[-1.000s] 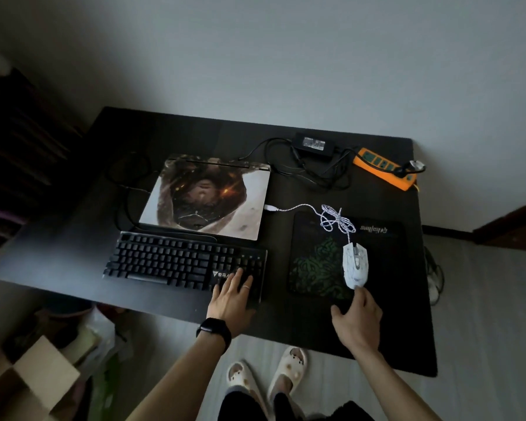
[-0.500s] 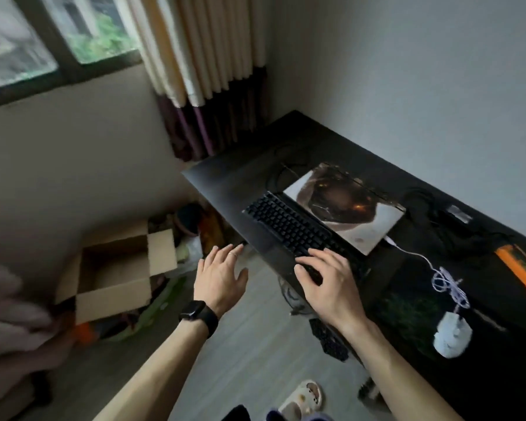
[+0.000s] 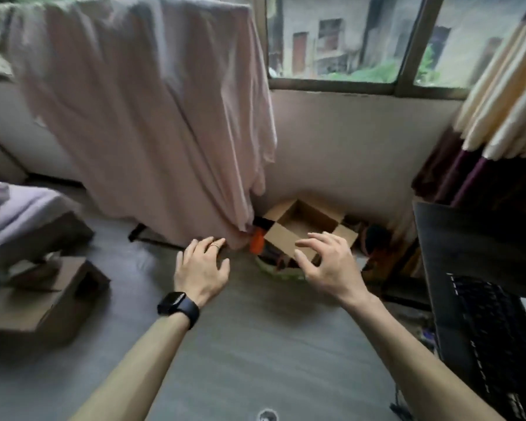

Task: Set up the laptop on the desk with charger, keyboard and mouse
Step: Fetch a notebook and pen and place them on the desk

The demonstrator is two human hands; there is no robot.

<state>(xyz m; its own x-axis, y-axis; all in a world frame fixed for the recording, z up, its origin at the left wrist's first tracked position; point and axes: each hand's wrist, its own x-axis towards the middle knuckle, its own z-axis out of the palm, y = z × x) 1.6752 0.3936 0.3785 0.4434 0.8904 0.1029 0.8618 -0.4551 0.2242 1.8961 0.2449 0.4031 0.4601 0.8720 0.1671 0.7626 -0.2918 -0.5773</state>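
a big pink cloth (image 3: 140, 117) hangs ahead of me, its lower edge just beyond my left hand (image 3: 202, 268). past my right hand (image 3: 328, 265) an open cardboard box (image 3: 304, 229) sits on the grey floor (image 3: 255, 344) by the wall under the window (image 3: 346, 41), with something orange (image 3: 257, 241) just beside it. a second cardboard box (image 3: 40, 299) lies off to my left. striped curtains (image 3: 504, 101) hang at the upper right.

both hands are out in the air over the floor, fingers spread and a little curled, gripping nothing. the keyboard (image 3: 498, 344) lies on the black desk (image 3: 468, 238) at the far right of my view, well apart from my right fingers (image 3: 325, 239) and farther from my left ones. a bare stretch of desk sits between them and the keys.

count: two hands, two cardboard boxes, one keyboard, one desk, one black watch (image 3: 178, 305) on my left wrist, one ring (image 3: 214, 245) on a left finger.
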